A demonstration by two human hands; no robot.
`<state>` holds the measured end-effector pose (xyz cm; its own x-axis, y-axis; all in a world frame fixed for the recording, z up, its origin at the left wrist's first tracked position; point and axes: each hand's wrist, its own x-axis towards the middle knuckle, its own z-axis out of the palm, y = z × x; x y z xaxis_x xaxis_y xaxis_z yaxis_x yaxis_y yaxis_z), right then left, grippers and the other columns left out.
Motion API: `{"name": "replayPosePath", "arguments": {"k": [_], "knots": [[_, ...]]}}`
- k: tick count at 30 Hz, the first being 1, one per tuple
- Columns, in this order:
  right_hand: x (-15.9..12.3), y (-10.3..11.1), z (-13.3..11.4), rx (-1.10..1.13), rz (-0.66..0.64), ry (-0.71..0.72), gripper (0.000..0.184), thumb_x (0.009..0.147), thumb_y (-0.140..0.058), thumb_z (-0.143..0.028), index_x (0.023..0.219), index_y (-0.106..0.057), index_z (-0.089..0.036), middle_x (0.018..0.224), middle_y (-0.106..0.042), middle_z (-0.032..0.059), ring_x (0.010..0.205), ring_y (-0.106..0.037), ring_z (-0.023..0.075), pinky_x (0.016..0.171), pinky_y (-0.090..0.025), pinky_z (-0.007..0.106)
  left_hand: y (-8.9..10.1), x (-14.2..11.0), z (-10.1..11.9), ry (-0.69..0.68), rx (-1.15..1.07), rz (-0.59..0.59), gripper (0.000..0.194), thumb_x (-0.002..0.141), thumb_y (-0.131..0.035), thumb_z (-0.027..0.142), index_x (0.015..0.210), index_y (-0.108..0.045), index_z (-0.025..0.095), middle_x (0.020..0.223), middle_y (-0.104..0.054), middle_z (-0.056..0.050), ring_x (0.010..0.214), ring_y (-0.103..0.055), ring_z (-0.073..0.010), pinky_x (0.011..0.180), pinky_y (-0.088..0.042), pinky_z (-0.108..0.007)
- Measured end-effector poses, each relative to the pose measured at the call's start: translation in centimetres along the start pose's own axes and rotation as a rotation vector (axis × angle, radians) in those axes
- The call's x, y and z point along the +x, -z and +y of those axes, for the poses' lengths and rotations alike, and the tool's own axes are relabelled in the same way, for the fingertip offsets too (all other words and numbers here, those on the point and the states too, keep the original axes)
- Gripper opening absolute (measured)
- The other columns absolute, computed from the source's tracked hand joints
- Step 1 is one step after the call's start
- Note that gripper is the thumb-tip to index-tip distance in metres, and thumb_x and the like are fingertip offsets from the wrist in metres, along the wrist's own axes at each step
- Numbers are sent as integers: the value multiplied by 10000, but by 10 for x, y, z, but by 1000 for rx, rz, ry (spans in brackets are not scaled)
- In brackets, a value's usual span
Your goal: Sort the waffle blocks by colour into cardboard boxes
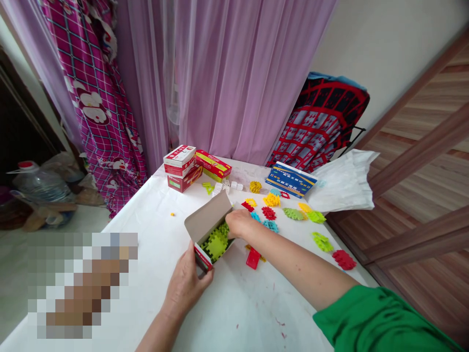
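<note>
Okay so, the blue pack (291,179) near the desk's (146,239) back right corner has white and yellow characters, too small to read, and same goes for the lettering on the stacked boxes (179,163) at the back left corner. Left hand (187,271) pinches the open box (208,214) by its near end, mid-desk. Right hand (240,222) reaches across to the green pieces (216,246) inside, fingers hidden, can't tell their grip.

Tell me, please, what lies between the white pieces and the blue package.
In the head view, a round yellow piece lies between the white pieces and the blue package.
</note>
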<state>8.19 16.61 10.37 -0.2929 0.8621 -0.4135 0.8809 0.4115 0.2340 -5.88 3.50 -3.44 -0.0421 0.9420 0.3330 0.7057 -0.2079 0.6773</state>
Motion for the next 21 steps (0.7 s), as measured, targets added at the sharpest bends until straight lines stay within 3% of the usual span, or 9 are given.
{"name": "replayPosePath", "arguments": {"k": [5, 15, 21], "knots": [[-1, 1, 5, -23, -51, -20, 506, 720, -725, -409, 1134, -695, -120, 1097, -705, 179, 1047, -659, 296, 883, -529, 340, 2, 0, 1, 8, -8, -24, 717, 765, -598, 336, 1392, -291, 172, 1107, -638, -139, 1040, -627, -293, 819, -534, -430], [-1, -4, -7, -6, -45, -48, 381, 714, -705, -186, 1090, -712, -123, 1131, -696, 175, 1067, -649, 291, 873, -518, 314, 4, 2, 6, -14, -14, -14, 727, 767, -612, 322, 1405, -291, 189, 1074, -650, -112, 993, -637, -268, 791, -535, -399], [-8, -2, -2, 14, -30, -41, 413, 732, -713, -300, 1115, -690, -145, 1162, -686, 159, 1089, -639, 280, 881, -517, 313, 4, 1, 4, -17, 15, -3, 762, 770, -614, 342, 1425, -261, 174, 1079, -652, -126, 984, -643, -273, 791, -541, -409]]}}
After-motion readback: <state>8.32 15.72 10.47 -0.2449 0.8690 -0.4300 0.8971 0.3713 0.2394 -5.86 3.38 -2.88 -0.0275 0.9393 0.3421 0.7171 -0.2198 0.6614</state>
